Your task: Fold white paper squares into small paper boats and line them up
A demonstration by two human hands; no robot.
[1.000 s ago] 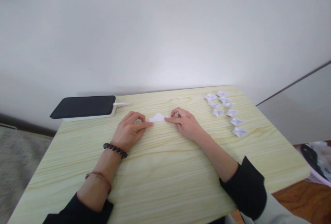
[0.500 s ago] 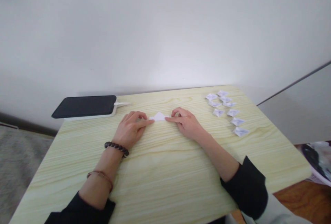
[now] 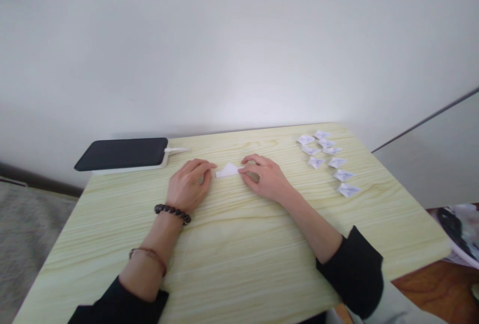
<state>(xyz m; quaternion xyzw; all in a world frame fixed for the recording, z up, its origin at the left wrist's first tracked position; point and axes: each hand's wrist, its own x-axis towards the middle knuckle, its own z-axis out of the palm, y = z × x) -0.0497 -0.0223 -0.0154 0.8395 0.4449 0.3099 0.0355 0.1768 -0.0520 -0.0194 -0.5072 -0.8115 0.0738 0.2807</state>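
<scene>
A small piece of white folded paper (image 3: 227, 170) lies on the table between my hands, with a flat strip along its base and a triangular peak pointing away from me. My right hand (image 3: 265, 176) has thumb and index finger closed on the paper's right end. Just beyond the left end sits my left hand (image 3: 188, 184), its fingers loosely curved and a gap showing between thumb and forefinger. It appears slightly apart from the paper. A dark beaded bracelet and a thin reddish band circle my left wrist.
Several small folded white paper boats (image 3: 316, 162) stand in two rough columns at the right of the pale wood-grain table (image 3: 239, 254). At the back left rests a black-screened phone (image 3: 123, 154) on a white base, with a white cable (image 3: 176, 150). A white wall (image 3: 239, 44) borders the back.
My left index finger has drawn back from the paper and curled. My right thumb and index finger have come together on the right end, and the paper has tilted slightly, left end nearer me.
</scene>
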